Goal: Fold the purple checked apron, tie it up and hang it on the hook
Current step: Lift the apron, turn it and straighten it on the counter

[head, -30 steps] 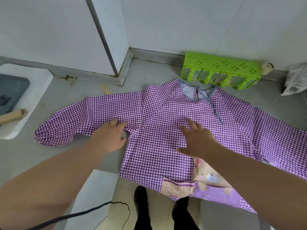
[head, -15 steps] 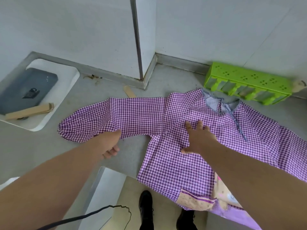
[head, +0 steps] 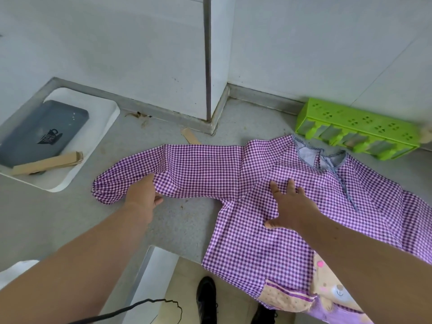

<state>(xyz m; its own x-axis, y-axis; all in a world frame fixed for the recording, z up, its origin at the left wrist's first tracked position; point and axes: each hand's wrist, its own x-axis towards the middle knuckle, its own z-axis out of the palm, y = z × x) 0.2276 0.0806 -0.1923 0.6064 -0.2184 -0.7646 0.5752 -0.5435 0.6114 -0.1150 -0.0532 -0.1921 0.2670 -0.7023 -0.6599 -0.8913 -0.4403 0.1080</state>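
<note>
L hand (head: 142, 195) grip pinching soft checked apron (head: 245, 183) sleeve edge; R hand (head: 289, 206) flat, released, on its cloth.

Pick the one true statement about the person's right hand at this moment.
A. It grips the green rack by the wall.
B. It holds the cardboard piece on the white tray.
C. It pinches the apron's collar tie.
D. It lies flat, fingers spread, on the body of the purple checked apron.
D: the right hand lies with fingers spread on the purple checked apron, below its collar.
</note>
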